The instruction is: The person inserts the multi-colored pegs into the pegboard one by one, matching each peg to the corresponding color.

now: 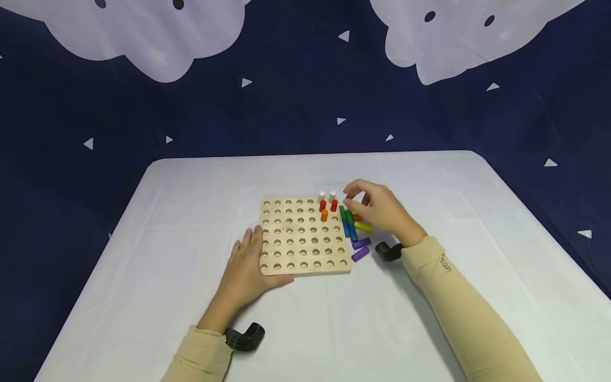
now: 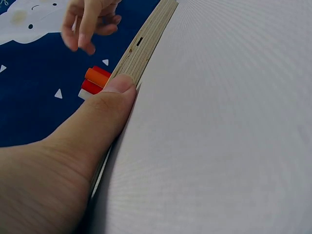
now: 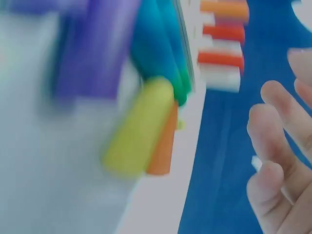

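Beige sleeve (image 1: 470, 313) seemingly reads "Let's", right fingers (image 3: 265, 129) parted, left fingers (image 1: 257, 239) straight against wooden board (image 1: 295, 236).

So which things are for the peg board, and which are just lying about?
For the job:
square pale wooden board with holes
white, red and orange cylindrical pegs standing in it
loose purple, blue, green, yellow and orange pegs beside it

Just around:
white cloth-covered table
navy backdrop with white clouds
black wrist-worn devices

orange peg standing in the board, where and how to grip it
Probably the upper part of the orange peg, pinched across its left and right sides from above: it stands upright, holes on both sides are vacant, while a red peg stands close behind.
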### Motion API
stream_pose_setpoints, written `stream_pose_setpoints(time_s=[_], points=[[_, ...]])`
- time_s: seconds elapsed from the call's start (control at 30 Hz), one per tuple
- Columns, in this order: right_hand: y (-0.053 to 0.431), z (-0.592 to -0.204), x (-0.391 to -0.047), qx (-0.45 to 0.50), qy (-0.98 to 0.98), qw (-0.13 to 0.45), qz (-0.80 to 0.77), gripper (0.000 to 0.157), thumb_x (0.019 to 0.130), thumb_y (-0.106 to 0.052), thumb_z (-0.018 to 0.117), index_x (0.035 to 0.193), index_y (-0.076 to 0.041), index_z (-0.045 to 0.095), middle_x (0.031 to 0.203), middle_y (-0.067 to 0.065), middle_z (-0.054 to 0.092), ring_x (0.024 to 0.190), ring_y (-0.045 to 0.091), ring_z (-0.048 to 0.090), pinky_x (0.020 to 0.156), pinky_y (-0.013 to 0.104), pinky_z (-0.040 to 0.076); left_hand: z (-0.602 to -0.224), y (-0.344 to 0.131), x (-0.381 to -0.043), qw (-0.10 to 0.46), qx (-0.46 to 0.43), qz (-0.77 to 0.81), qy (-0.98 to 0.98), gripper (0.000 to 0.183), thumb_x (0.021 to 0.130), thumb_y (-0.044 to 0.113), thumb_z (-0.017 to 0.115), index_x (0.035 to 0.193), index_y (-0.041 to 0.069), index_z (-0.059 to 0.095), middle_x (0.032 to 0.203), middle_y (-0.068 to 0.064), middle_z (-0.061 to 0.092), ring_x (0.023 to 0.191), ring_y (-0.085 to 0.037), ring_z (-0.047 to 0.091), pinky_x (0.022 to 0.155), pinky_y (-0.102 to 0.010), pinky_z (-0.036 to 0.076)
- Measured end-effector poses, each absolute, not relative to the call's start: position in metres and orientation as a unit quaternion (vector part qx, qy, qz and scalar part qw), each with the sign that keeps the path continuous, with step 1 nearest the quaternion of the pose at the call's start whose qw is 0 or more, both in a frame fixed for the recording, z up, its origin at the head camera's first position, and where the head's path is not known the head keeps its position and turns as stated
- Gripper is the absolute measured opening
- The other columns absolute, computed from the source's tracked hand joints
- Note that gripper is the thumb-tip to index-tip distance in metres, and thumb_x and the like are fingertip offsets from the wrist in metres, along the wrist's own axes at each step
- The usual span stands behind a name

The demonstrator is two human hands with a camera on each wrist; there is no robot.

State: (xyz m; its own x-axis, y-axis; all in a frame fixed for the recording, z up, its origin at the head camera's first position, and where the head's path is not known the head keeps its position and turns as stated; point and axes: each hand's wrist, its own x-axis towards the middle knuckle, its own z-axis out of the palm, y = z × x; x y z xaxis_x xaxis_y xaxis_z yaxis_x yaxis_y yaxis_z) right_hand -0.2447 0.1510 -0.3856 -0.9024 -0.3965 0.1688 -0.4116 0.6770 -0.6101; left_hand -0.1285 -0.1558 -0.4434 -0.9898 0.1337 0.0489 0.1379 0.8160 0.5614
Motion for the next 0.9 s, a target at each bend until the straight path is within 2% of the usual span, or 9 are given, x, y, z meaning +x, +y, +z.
stream_pose_setpoints(time_s=[0.17,0.3,0.4,0.5,0.6,0.77,0.9], points=[[0.175,-0.389,-0.258,0.176,-0.93,-0.037,0.32,0.031,0.098,-0.019,0.062,0.128,-0.013,0.063,0.115,0.008,0.066,0.082,0.024,0.055,0.065,0.031,0.049,-0.445,-0.157,-0.131,0.003,-0.072,-0.292,-0.954,0.139,0.061,0.067,0.084,0.157,-0.004,0.013,0.164,-0.024,0.016,0.154,-0.039,0.012,0.127,-0.053,0.008],[0.183,-0.397,-0.263,0.167,-0.94,-0.071,0.29,0.034,0.097,-0.02,0.062,0.129,-0.012,0.062,0.114,0.009,0.063,0.085,0.025,0.054,0.069,0.032,0.047,-0.446,-0.157,-0.133,0.001,-0.073,-0.292,-0.954,0.139,0.061,0.067,0.084,0.157,-0.003,0.012,0.164,-0.024,0.015,0.154,-0.038,0.011,0.127,-0.053,0.008],[0.184,-0.403,-0.262,0.145,-0.951,-0.074,0.262,0.036,0.096,-0.034,0.064,0.125,-0.013,0.063,0.104,0.009,0.063,0.081,0.024,0.053,0.066,0.032,0.045,-0.447,-0.157,-0.135,-0.003,-0.074,-0.292,-0.953,0.139,0.061,0.067,0.084,0.158,-0.002,0.011,0.164,-0.023,0.014,0.154,-0.038,0.01,0.127,-0.053,0.007],[0.181,-0.407,-0.26,0.115,-0.965,-0.075,0.222,0.048,0.091,-0.052,0.065,0.12,-0.014,0.063,0.093,0.007,0.062,0.078,0.022,0.053,0.062,0.031,0.042,-0.447,-0.158,-0.136,-0.003,-0.074,-0.292,-0.954,0.139,0.061,0.068,0.083,0.158,-0.002,0.011,0.165,-0.023,0.014,0.154,-0.038,0.01,0.127,-0.053,0.007],[0.177,-0.407,-0.257,0.096,-0.974,-0.079,0.191,0.056,0.086,-0.06,0.067,0.115,-0.013,0.064,0.09,0.006,0.064,0.076,0.022,0.055,0.062,0.031,0.042,-0.447,-0.158,-0.137,-0.003,-0.074,-0.293,-0.953,0.139,0.061,0.067,0.084,0.158,-0.001,0.011,0.165,-0.023,0.014,0.154,-0.038,0.01,0.127,-0.053,0.007],[0.175,-0.408,-0.256,0.086,-0.974,-0.078,0.192,0.051,0.085,-0.055,0.071,0.108,-0.009,0.067,0.089,0.006,0.066,0.079,0.023,0.056,0.066,0.031,0.043,-0.448,-0.158,-0.138,-0.005,-0.076,-0.296,-0.952,0.139,0.062,0.067,0.084,0.158,-0.001,0.011,0.165,-0.023,0.014,0.154,-0.038,0.01,0.127,-0.053,0.007],[0.177,-0.409,-0.257,0.071,-0.97,-0.092,0.212,0.048,0.086,-0.05,0.072,0.111,-0.009,0.066,0.094,0.007,0.066,0.085,0.025,0.056,0.07,0.032,0.044,-0.45,-0.158,-0.139,-0.007,-0.075,-0.298,-0.952,0.139,0.062,0.067,0.083,0.158,-0.001,0.011,0.165,-0.023,0.013,0.155,-0.037,0.009,0.127,-0.052,0.006]])
